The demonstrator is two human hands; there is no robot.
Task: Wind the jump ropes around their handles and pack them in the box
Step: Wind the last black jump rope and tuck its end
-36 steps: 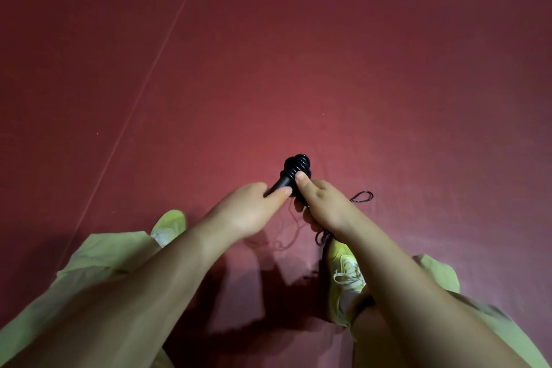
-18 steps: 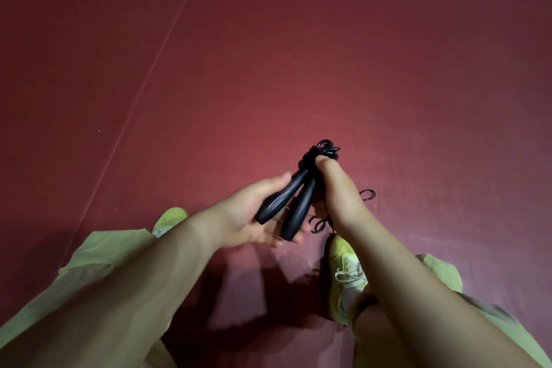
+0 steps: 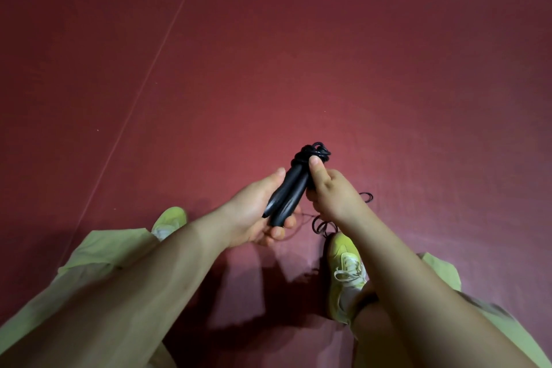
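Two black jump rope handles lie side by side, held up over the red floor. My left hand cups their lower ends, fingers curled under them. My right hand grips the upper part, thumb pressed on the black rope coils wound round the top. Loose loops of black rope hang below my right hand down to the floor. No box is in view.
The red floor stretches all around, with a thin pale seam line running diagonally at the left. My yellow-green shoes and trouser legs are just below the hands.
The handles have tipped from pointing away to lying lengthwise in my left palm. My right thumb has shifted up onto the wound coils. The hands stay in the same place.
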